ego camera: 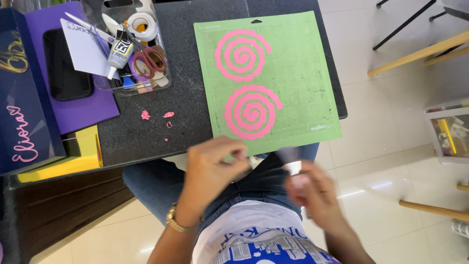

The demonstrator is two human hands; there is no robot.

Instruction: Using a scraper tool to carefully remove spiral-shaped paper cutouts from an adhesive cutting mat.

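A green cutting mat (303, 73) lies on the dark table and carries two pink paper spirals, one at the top (241, 55) and one below it (252, 112). My left hand (211, 171) hovers at the mat's near edge, fingers pinched together on something small that I cannot make out. My right hand (312, 193) is blurred over my lap, below the mat's near edge, with a pale blurred object at its fingertips; its grip is unclear.
A clear plastic organiser (128, 46) with scissors, glue, tape and pens stands at the back left. Purple card (73, 98), a dark blue box (19, 98) and yellow sheets (78, 156) lie left. Small pink scraps (156, 116) dot the table (190, 98). Wooden furniture legs (420, 54) stand right.
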